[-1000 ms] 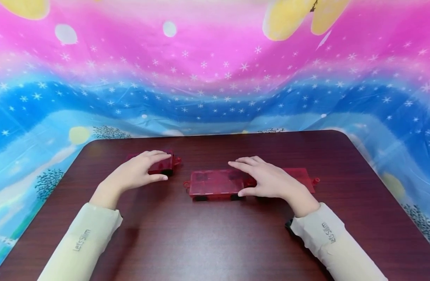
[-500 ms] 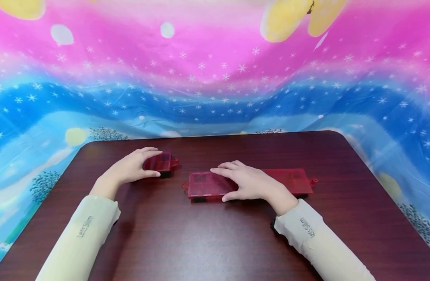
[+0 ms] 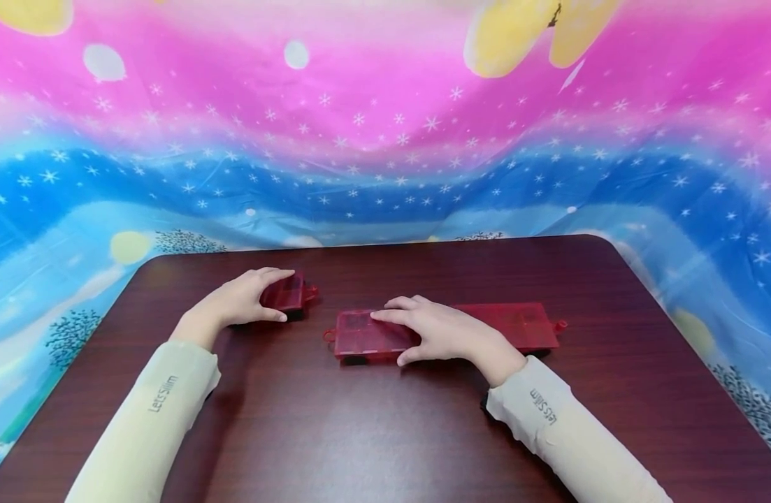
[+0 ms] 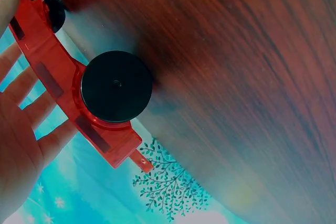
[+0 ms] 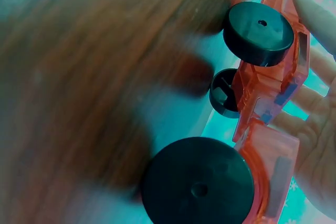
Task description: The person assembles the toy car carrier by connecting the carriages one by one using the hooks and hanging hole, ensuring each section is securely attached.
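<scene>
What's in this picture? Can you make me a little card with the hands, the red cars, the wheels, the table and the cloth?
Left hand: thumb and fingers around the left car
Right hand: thumb and fingers around the middle car
Right car: in line with the middle car; the hand hides whether they're hooked together
Gap: left car and middle car are apart
Car colour: see-through red
Wheels: black, round
Table: dark reddish brown
Cloth: pink and blue, with snowflakes
</scene>
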`<state>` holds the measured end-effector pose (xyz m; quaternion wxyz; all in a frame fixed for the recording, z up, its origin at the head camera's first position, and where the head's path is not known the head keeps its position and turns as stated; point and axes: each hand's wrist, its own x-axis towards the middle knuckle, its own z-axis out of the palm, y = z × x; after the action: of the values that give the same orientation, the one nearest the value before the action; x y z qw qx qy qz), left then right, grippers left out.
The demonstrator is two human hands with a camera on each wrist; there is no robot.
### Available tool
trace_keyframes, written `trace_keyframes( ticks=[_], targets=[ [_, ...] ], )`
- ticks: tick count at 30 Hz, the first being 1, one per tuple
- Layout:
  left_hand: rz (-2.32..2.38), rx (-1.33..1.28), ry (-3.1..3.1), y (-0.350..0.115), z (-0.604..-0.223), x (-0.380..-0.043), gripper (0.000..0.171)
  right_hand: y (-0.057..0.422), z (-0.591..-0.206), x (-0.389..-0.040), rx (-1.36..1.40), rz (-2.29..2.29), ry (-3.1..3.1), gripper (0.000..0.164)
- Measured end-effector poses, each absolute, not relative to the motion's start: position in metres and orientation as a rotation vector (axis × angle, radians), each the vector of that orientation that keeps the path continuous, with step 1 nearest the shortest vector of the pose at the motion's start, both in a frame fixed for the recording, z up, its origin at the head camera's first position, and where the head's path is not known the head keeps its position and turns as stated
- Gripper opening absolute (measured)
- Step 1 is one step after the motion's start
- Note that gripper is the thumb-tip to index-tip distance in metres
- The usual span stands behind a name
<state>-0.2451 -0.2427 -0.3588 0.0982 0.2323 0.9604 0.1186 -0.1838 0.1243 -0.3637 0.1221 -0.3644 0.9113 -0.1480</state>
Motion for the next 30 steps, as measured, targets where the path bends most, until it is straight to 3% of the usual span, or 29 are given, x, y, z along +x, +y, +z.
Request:
trace_keyframes(
  ticks=[9, 30],
  targets=[
    [0.296, 0.661, 2.858, -0.244, -0.360, -0.244, 0.089, 0.119, -0.359, -0.182, -1.080, -0.376, 2.673, 0.072],
    [0.282, 0.723, 2.891, -0.232, -0.354, -0.228, 0.089, 0.122, -0.362, -0.183, -1.102, -0.415, 2.677, 0.073]
  ],
)
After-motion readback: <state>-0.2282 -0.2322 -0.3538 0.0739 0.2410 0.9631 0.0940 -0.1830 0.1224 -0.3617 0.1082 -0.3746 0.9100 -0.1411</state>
